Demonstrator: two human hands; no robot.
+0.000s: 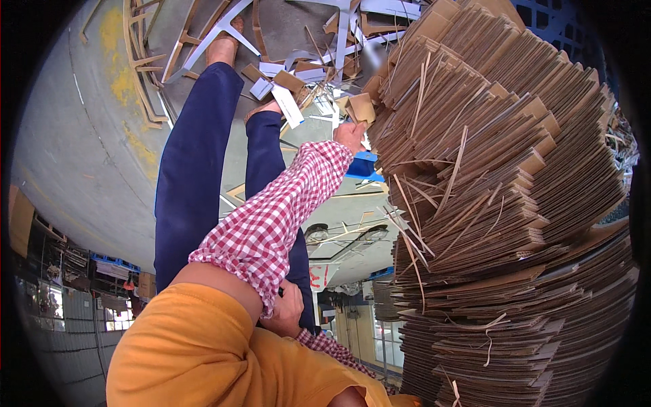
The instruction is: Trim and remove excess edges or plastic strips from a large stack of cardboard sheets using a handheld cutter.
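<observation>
My left hand (350, 136) reaches out in a red-and-white checked sleeve, its fingers closed at a brown cardboard scrap (361, 108). It is beside the edge of a tall stack of cut cardboard sheets (468, 149), whose edges are notched and uneven. Thin torn strips (453, 169) stick out of the stack. My right hand (287, 311) is drawn in close to my body, curled round a small dark thing that is mostly hidden. Just below the left hand in the picture, a blue plastic piece (363, 166) shows beside the stack.
Cardboard offcuts, some white-faced (288, 105), litter the grey floor (102, 149) round my feet. Longer frame-shaped offcuts (140, 64) lie further left. A second pile of cardboard sheets (502, 339) adjoins the stack. A blue lattice crate (553, 24) stands at the upper right.
</observation>
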